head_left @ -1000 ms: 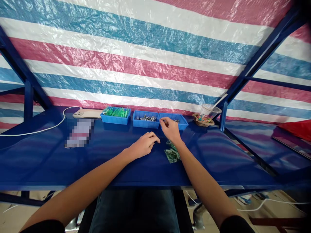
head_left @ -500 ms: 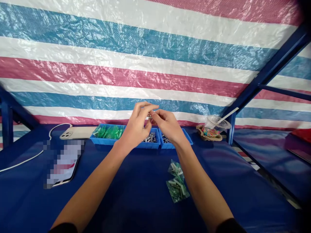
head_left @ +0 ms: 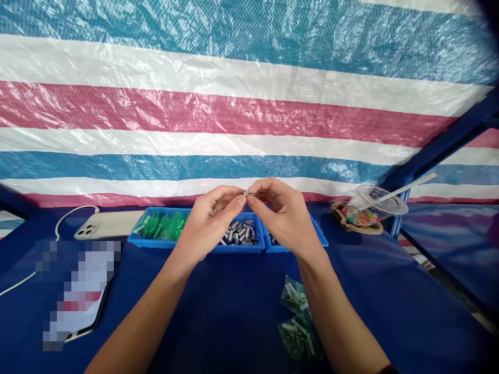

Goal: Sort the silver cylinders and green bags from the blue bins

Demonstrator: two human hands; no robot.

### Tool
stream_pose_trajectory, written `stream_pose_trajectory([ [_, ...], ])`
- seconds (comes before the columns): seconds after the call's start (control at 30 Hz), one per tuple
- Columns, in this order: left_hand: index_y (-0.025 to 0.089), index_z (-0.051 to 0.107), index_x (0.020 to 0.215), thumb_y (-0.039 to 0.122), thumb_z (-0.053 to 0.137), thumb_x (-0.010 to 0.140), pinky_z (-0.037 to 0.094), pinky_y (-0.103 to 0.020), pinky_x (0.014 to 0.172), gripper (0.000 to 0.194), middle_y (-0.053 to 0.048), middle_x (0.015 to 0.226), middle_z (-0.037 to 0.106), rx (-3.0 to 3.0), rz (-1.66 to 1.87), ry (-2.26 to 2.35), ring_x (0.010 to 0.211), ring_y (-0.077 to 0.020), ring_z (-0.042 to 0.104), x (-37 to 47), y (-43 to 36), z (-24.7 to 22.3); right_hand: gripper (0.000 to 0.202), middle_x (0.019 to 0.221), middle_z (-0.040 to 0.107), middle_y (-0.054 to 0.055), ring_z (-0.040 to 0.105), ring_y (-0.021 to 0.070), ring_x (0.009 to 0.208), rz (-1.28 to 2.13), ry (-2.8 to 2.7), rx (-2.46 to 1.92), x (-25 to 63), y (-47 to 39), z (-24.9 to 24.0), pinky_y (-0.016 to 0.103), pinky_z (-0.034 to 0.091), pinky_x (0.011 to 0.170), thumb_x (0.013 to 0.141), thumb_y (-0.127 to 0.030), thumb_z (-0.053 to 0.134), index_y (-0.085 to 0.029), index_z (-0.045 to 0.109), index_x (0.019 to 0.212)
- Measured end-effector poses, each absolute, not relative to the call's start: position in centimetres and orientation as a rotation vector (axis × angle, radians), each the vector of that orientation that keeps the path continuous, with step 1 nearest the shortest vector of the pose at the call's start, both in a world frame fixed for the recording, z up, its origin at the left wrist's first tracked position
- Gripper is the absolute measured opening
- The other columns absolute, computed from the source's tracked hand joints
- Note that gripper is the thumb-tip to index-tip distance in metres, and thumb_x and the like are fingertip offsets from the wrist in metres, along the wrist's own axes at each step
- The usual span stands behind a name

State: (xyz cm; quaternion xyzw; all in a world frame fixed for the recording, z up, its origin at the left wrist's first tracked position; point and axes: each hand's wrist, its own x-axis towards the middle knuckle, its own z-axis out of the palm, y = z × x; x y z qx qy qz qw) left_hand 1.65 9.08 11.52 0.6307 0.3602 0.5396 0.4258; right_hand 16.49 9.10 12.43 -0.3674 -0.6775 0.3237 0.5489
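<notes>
Above the blue trays, my left hand (head_left: pixel 212 219) and my right hand (head_left: pixel 281 214) meet at the fingertips, both closed in a pinch. Between them is a small silvery piece (head_left: pixel 246 192), too small to make out further. Behind my left hand, a blue tray (head_left: pixel 156 243) holds green strips (head_left: pixel 161 225), and its neighbouring section holds small metallic pieces (head_left: pixel 242 233). A second blue tray (head_left: pixel 320 237) is partly hidden by my right hand. Two clear bags with pale strips, an upper one (head_left: pixel 294 296) and a lower one (head_left: pixel 298 335), lie beside my right forearm.
At the left lie a pale phone (head_left: pixel 113 223), a blurred-out phone (head_left: pixel 83 298) and a white cable (head_left: pixel 58 228). A plastic cup (head_left: pixel 364 208) stands in a brown holder at the right. Striped sheeting (head_left: pixel 241 114) hangs behind, with a blue frame bar (head_left: pixel 448 140) at right.
The view has moved closer to the trays. My left hand's raised fingers have come down and curled in, and both hands' fingertips now meet at the small piece.
</notes>
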Motion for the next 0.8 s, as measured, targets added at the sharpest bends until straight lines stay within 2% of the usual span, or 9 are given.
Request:
stream_pose_trajectory([
  [0.13, 0.019, 0.063, 0.092, 0.026, 0.062, 0.082, 0.056, -0.024, 0.070, 0.012, 0.000, 0.080, 0.067, 1.454, 1.411, 0.838, 0.073, -0.0121, 0.065, 2.1, 9.0, 10.9, 0.014, 0.082, 0.059, 0.000, 0.058, 0.0130, 0.076, 0.624, -1.673, -0.827, 16.2, 8.6, 12.4, 0.030, 0.049, 0.071, 0.078, -0.010, 0.056, -0.022, 0.060, 0.083],
  [0.27, 0.020, 0.060, 0.092, 0.021, 0.062, 0.081, 0.055, -0.026, 0.077, 0.011, 0.000, 0.085, 0.066, 1.605, 1.549, 0.879, 0.081, -0.0132, 0.065, 2.6, 8.1, 11.1, 0.011, 0.085, 0.059, 0.000, 0.057, 0.0135, 0.079, 0.663, -1.657, -0.758, 16.3, 8.3, 12.4, 0.031, 0.049, 0.073, 0.081, -0.013, 0.056, -0.023, 0.059, 0.084],
  [0.4, 0.024, 0.051, 0.106, 0.018, 0.059, 0.083, 0.053, -0.028, 0.081, 0.025, 0.000, 0.090, 0.066, 1.822, 1.563, 0.907, 0.085, -0.0137, 0.065, 3.0, 7.9, 10.7, 0.010, 0.081, 0.059, -0.001, 0.058, 0.0128, 0.075, 0.671, -1.610, -0.767, 16.7, 7.9, 12.9, 0.030, 0.050, 0.070, 0.084, -0.015, 0.055, -0.024, 0.058, 0.087],
  [0.5, 0.024, 0.047, 0.114, 0.020, 0.056, 0.085, 0.053, -0.028, 0.078, 0.031, -0.001, 0.090, 0.066, 1.994, 1.310, 0.942, 0.084, -0.0150, 0.065, 2.6, 8.8, 9.4, 0.013, 0.084, 0.060, 0.000, 0.059, 0.0144, 0.076, 0.457, -1.610, -0.841, 18.0, 7.6, 13.5, 0.032, 0.051, 0.072, 0.084, -0.016, 0.055, -0.026, 0.058, 0.091],
  [0.63, 0.021, 0.059, 0.098, 0.017, 0.049, 0.087, 0.049, -0.028, 0.073, 0.016, -0.003, 0.091, 0.066, 2.504, 0.631, 1.010, 0.081, -0.0171, 0.064, 1.5, 10.6, 7.2, 0.017, 0.087, 0.062, 0.003, 0.061, 0.0189, 0.080, 0.090, -1.741, -1.105, 21.9, 7.7, 14.0, 0.038, 0.050, 0.075, 0.083, -0.019, 0.057, -0.025, 0.060, 0.098],
  [0.73, 0.020, 0.063, 0.092, 0.016, 0.047, 0.088, 0.046, -0.031, 0.072, 0.018, -0.006, 0.089, 0.066, 2.850, 0.220, 0.986, 0.080, -0.0210, 0.064, 1.4, 11.5, 6.5, 0.027, 0.093, 0.066, 0.007, 0.063, 0.0250, 0.087, 0.023, -1.981, -1.363, 25.0, 7.8, 13.8, 0.043, 0.050, 0.078, 0.079, -0.030, 0.064, -0.023, 0.060, 0.104],
  [0.8, 0.020, 0.063, 0.091, 0.014, 0.047, 0.087, 0.044, -0.032, 0.070, 0.018, -0.007, 0.087, 0.066, 3.014, 0.118, 0.923, 0.081, -0.0230, 0.064, 1.7, 12.0, 6.6, 0.036, 0.101, 0.068, 0.009, 0.064, 0.0273, 0.090, 0.047, -2.078, -1.449, 26.3, 7.7, 13.6, 0.045, 0.051, 0.078, 0.078, -0.036, 0.065, -0.023, 0.059, 0.111],
])
